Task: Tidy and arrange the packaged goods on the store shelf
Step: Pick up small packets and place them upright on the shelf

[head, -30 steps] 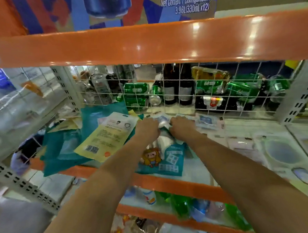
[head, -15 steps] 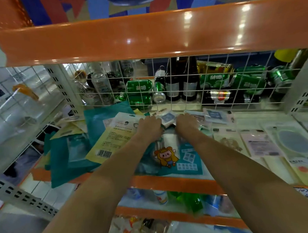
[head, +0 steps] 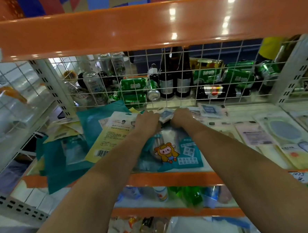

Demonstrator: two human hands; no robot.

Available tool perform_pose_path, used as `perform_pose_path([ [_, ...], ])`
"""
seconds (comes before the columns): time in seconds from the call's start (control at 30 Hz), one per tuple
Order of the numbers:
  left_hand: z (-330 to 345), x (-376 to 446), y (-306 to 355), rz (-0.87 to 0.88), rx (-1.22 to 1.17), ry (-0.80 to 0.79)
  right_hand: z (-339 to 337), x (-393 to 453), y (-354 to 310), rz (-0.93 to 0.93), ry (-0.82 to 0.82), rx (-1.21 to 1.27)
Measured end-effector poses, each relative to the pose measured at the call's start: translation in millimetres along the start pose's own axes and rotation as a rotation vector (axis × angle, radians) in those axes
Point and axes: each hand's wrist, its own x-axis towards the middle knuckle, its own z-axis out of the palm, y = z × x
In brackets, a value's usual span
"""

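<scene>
Both your arms reach deep into the shelf (head: 171, 179), toward its back edge by the wire grid (head: 183, 75). Your left hand (head: 146, 121) and right hand (head: 181, 117) sit close together, knuckles up, fingers curled down on a small white-and-blue packet (head: 165, 115) between them; whether they pinch it or only press it, I cannot tell. Below your wrists lies a teal pack (head: 180, 154) with a cartoon figure, near the front edge.

Risk: the teal packs (head: 62, 158) at the left front corner overhang the orange lip, and a yellow pack (head: 107, 137) rests loosely on them. Your left forearm passes just beside them, so a sideways drag could sweep them off.

The shelf is white, with an orange beam (head: 144, 25) overhead. Flat packs (head: 257, 135) lie in rows toward the right. Behind the grid stand green cans (head: 133, 85) and dark bottles (head: 174, 79).
</scene>
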Motion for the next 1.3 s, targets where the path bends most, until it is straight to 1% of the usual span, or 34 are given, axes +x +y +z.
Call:
perform_pose_path([
  [0.13,-5.6,1.2,2.6,-0.006,0.03,0.005,-6.8,-9.7,-0.6,-0.016,-0.015,0.08],
  [0.23,-11.3,2.4,5.1,-0.067,0.046,0.003,-10.4,-15.5,-0.2,-0.01,-0.009,0.139],
  [0.37,-16.2,2.8,6.3,-0.11,0.043,0.016,-19.4,-23.3,1.6,0.031,0.049,0.21],
  [0.47,-18.2,1.9,12.0,-0.114,0.045,-0.005,-26.1,-29.0,8.5,0.054,0.081,0.26],
  [0.6,-16.4,2.4,24.8,-0.091,-0.018,0.001,-32.7,-35.2,24.0,0.088,0.101,0.377],
  [0.73,-21.3,3.3,46.3,-0.058,-0.02,0.004,-40.8,-47.4,43.4,0.105,0.15,0.52],
  [0.87,-29.1,7.4,75.5,-0.058,-0.041,-0.03,-49.6,-59.4,69.7,0.099,0.219,0.588],
  [0.97,-33.4,9.0,100.5,-0.02,-0.047,-0.019,-55.1,-65.2,94.8,0.148,0.249,0.64],
  [1.13,-42.5,8.1,140.8,0.023,-0.043,-0.005,-69.0,-77.2,137.6,0.228,0.271,0.656],
  [1.3,-42.9,8.1,172.8,0.034,-0.091,0.018,-73.7,-84.3,173.8,0.294,0.273,0.684],
])
